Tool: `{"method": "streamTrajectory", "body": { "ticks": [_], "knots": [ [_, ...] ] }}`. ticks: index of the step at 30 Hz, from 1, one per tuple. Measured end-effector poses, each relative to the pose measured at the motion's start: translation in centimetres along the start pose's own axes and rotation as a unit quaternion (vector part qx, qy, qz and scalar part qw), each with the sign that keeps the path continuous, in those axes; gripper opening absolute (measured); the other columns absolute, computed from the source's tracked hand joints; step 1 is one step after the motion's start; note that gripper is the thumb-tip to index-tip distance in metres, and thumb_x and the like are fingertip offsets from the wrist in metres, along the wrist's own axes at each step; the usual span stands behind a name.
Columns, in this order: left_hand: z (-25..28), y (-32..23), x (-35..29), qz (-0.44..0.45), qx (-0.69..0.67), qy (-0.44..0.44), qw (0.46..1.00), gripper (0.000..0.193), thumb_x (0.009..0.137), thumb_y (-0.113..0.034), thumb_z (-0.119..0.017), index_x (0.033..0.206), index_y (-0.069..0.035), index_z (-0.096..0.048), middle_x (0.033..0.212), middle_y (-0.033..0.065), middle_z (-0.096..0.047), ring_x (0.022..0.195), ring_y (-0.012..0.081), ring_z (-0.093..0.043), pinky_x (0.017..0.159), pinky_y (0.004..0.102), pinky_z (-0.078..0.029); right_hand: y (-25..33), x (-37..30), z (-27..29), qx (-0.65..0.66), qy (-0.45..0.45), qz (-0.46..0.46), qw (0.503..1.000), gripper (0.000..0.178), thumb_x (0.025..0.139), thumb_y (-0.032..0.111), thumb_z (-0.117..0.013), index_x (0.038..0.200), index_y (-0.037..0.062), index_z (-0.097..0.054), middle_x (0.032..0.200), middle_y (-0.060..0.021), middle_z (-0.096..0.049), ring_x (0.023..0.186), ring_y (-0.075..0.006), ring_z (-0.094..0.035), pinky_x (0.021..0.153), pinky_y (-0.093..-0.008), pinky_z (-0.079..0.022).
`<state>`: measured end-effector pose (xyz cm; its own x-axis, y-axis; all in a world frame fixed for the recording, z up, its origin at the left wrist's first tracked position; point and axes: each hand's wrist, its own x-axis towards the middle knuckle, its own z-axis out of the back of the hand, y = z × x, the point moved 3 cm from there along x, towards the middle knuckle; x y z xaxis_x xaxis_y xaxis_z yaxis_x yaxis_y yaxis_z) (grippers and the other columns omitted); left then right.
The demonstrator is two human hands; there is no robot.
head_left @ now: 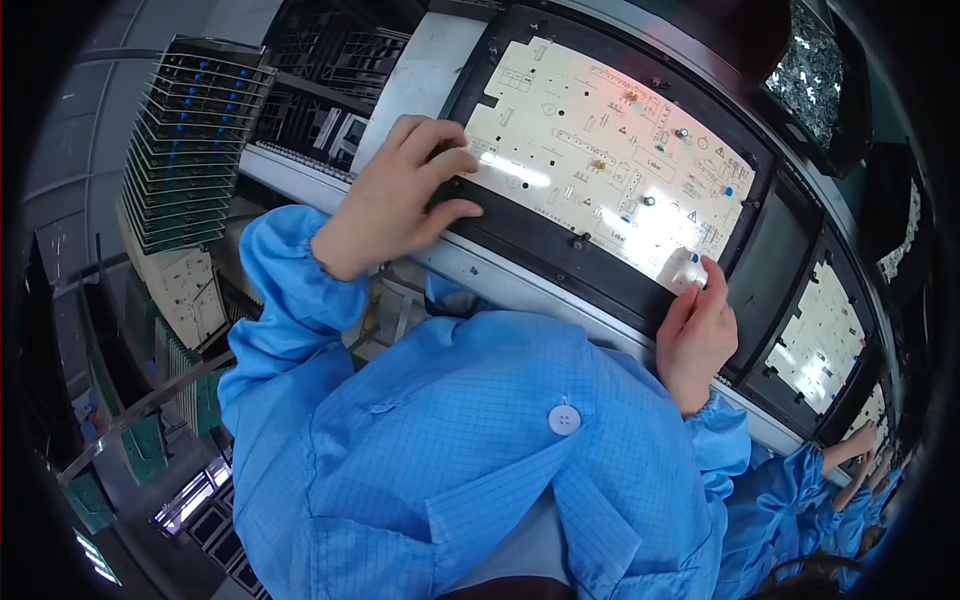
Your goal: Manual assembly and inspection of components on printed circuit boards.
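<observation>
Blue coat (490,385), fine-gridded cloth. Left grip (400,195): curled fingers spread from thumb, at left edge of pale flat board (530,130) in black frame (530,240). Right grip (697,335): thumb and forefinger close, board's lower-right corner; cannot tell whether pinching anything.

Straight to the board (570,110), printed all over in dark ink! Bearing the same short boxed word twice, one farther off (656,165), one nearer. Now spotting warning triangles (719,154) toward the right, plus lettering (560,216) along the near edge, too tiny to read. Likewise on the right board (815,345): just specks, illegible from here.
</observation>
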<state>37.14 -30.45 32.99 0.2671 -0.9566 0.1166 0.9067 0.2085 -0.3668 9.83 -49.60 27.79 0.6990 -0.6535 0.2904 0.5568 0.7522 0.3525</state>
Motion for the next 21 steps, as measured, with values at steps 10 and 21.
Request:
{"method": "streamTrajectory", "body": {
  "ticks": [10, 21],
  "knots": [
    [-4.5, 1.5, -0.5, -0.021, 0.024, -0.158, 0.987, 0.024, 0.079, -0.007, -0.076, 0.096, 0.0, -0.061, 0.112, 0.0127, -0.06, 0.107, 0.0351, -0.059, 0.099, 0.0452, -0.048, -2.7, 1.0, 1.0, -0.065, -0.038, 0.006, 0.997, 0.025, 0.09, 0.013, -0.073, 0.111, -0.0004, -0.071, 0.095, -0.0114, -0.06, 0.086, -0.0274, -0.059, 0.075, -0.0355, -0.049],
    [-2.9, 5.1, 1.3, 0.052, -0.007, -0.156, 0.986, 0.022, 0.081, -0.006, -0.077, 0.1, -0.004, -0.067, 0.108, 0.0074, -0.061, 0.109, 0.029, -0.051, 0.093, 0.0378, -0.044, -2.5, 0.6, -0.2, 0.035, -0.074, -0.126, 0.989, 0.019, 0.09, 0.009, -0.073, 0.105, -0.0029, -0.07, 0.094, -0.0096, -0.061, 0.08, -0.0182, -0.059, 0.071, -0.0296, -0.05]
  ]
}}
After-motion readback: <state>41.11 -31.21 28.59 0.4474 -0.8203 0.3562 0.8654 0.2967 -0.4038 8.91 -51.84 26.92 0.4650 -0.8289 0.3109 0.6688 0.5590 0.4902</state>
